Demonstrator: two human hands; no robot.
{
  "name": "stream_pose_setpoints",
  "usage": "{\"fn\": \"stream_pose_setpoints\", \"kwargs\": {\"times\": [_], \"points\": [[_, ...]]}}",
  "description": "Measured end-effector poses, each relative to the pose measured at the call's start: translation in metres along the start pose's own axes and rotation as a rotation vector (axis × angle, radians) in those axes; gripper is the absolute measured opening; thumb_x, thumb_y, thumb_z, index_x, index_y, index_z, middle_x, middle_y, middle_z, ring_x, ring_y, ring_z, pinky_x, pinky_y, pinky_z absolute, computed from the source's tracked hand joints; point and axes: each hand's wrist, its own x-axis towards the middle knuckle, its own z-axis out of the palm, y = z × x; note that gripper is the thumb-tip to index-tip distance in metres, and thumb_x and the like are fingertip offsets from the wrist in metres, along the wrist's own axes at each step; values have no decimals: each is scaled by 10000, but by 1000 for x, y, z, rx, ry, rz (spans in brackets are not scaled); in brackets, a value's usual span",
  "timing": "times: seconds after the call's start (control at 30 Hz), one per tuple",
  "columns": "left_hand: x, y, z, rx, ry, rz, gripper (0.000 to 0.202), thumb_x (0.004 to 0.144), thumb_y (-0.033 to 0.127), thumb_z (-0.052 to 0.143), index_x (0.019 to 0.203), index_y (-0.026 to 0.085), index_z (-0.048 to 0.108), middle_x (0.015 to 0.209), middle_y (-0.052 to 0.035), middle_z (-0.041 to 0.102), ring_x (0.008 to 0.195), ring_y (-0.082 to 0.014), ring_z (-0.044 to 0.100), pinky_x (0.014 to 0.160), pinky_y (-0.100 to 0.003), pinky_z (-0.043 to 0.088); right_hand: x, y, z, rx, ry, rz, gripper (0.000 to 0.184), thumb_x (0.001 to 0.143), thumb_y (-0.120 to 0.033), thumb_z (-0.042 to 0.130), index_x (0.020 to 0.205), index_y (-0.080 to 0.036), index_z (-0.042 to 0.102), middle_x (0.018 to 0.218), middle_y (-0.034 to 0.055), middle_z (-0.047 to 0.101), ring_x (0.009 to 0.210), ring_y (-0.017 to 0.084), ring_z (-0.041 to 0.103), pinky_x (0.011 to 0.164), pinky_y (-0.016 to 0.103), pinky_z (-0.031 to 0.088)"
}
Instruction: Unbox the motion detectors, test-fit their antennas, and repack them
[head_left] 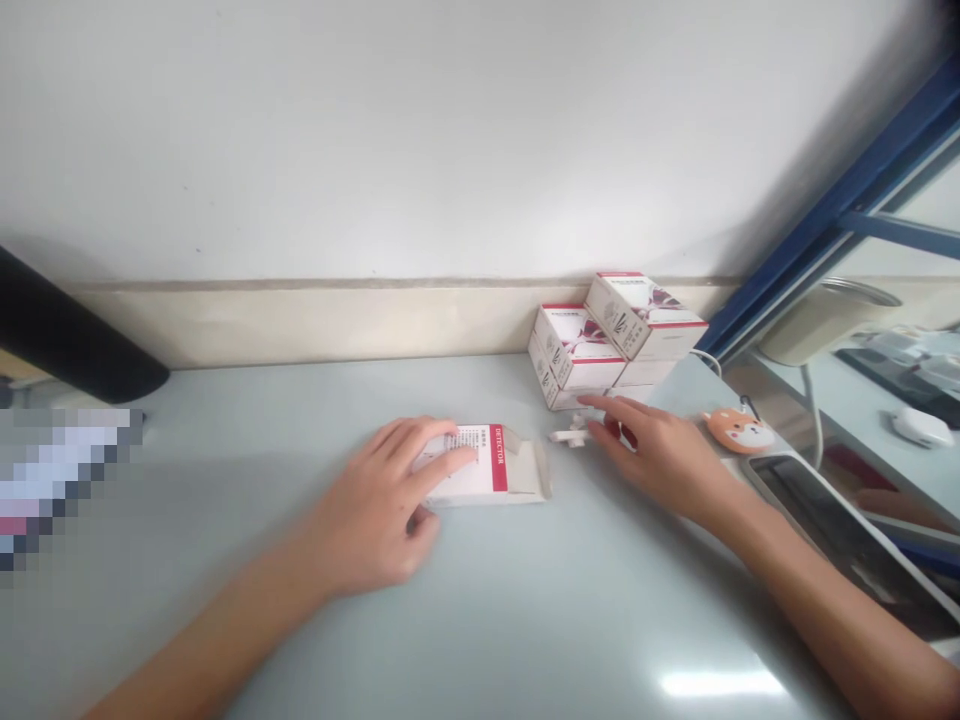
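Observation:
A small white carton (471, 470) with a red band reading "DETECTOR" lies flat on the table, its open end flap facing right. My left hand (394, 500) holds it by the left end, fingers across its top. Just right of the flap lies a small white plastic piece (571, 436); its exact kind is unclear. My right hand (652, 445) is over the table beside that piece, thumb and fingers apart, fingertips close to it. Whether they touch it I cannot tell.
Several similar cartons (645, 335) are stacked against the wall. To the right are an orange dog-face case (739, 430), a phone (847, 535) and a blue-framed glass panel (817, 225). A black cylinder (75, 330) stands at left, near a blurred-out item (60, 480).

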Motion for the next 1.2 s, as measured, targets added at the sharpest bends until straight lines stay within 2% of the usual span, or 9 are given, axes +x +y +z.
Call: {"fn": "stream_pose_setpoints", "kwargs": {"times": [0.1,0.2,0.33,0.47,0.6,0.77,0.93,1.1,1.2], "points": [[0,0,-1,-5,22,6,634,763,36,515,1360,239,573,1398,-125,558,1213,-312,579,1044,-529,509,-4,-14,2,110,63,-58,317,1069,-309,502,1347,-263,648,970,38,735,727,184,664,648,301,454],[0,-1,-2,-42,38,35,665,749,19,525,1376,236,568,1396,-126,562,1218,-309,579,1054,-525,508,-9,-34,1,269,-18,-263,288,1091,-270,464,1282,-262,679,1018,55,705,832,181,659,750,306,483],[-1,3,-1,-149,63,129,655,729,-1,537,1339,235,587,1367,-129,573,1231,-305,577,1058,-526,507,-14,-52,4,339,-163,-427,272,1104,-273,463,1224,-259,706,924,40,650,833,179,612,777,313,451],[-1,16,4,-182,53,191,688,738,4,542,1384,239,559,1375,-144,565,1277,-324,554,1084,-564,483,-15,-56,9,286,-164,-485,235,1096,-335,525,1029,-220,718,801,4,622,725,162,557,728,326,381],[0,24,6,-183,63,172,685,747,9,541,1395,231,545,1374,-146,565,1258,-314,563,1086,-551,482,-19,-57,13,205,-98,-468,151,1043,-314,632,963,-207,702,805,4,632,732,172,545,729,338,342],[3,22,2,-172,22,130,690,734,18,544,1386,240,561,1373,-134,569,1219,-306,580,1060,-518,504,-20,-59,16,264,-134,-366,251,1047,-279,615,817,-213,691,740,-18,533,674,144,488,723,311,345],[4,21,0,-145,-16,127,699,743,22,548,1405,247,544,1406,-137,543,1222,-310,567,1067,-528,492,-19,-58,15,303,-200,-379,132,1032,-291,643,944,-228,719,823,0,566,759,163,539,763,315,374],[2,23,0,-128,-46,101,688,753,31,554,1401,260,553,1417,-128,540,1244,-310,556,1097,-529,481,-22,-64,14,249,-197,-333,152,987,-338,707,893,-219,694,815,5,552,745,177,524,741,329,392],[2,23,-3,-109,-74,86,710,749,48,571,1420,278,554,1449,-131,523,1237,-315,568,1073,-522,507,-24,-70,14,238,-192,-344,82,976,-302,702,934,-233,712,831,11,576,760,188,544,746,338,401]]}}
